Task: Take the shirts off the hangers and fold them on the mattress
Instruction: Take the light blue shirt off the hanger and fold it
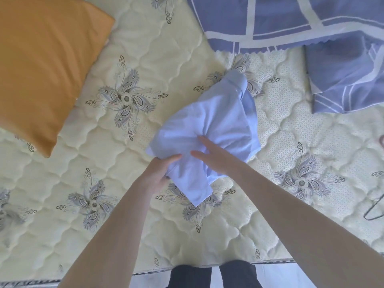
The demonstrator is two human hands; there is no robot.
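A pale blue-white shirt (220,119) lies bunched in the middle of the quilted cream mattress (116,183), its collar end pointing away from me. My left hand (160,173) grips the shirt's near left edge, thumb on top of the cloth. My right hand (214,156) lies flat on the shirt's near part with straight fingers pressing the fabric. A flap of the shirt hangs toward me below both hands. Part of a dark wire hanger (374,210) shows at the right edge.
An orange pillow (43,65) fills the far left. A blue blanket with white lines (291,21) covers the far right, with a folded part (345,80) lower down. The mattress's near edge (270,261) meets my legs.
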